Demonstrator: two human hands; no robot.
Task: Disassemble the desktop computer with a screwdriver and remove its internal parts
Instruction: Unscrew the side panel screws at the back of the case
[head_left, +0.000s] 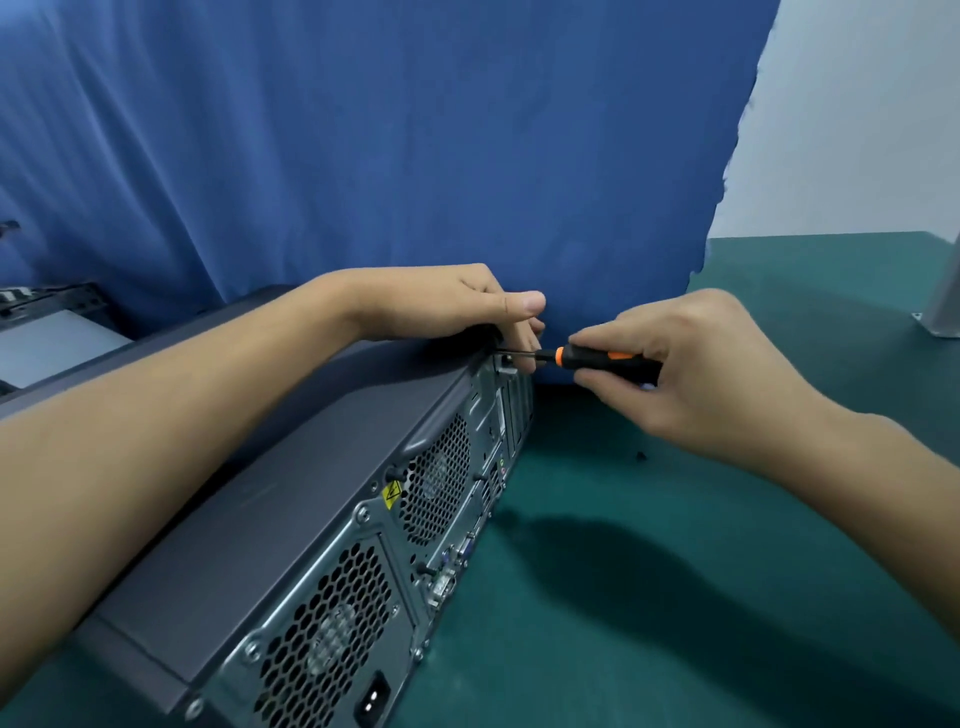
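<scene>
Bare left hand (457, 306) — bare right hand (691, 379)

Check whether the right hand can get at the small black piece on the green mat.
Probably yes: the small black piece lies on the green mat close to the right hand, nothing between, though that hand grips the screwdriver.

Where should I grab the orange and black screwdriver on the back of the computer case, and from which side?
Grip the screwdriver by its thick black-and-orange handle, coming from the right, as the right hand does. Its thin shaft lies level, tip pointing left into the far rear corner of the computer case, where the left hand rests.
</scene>
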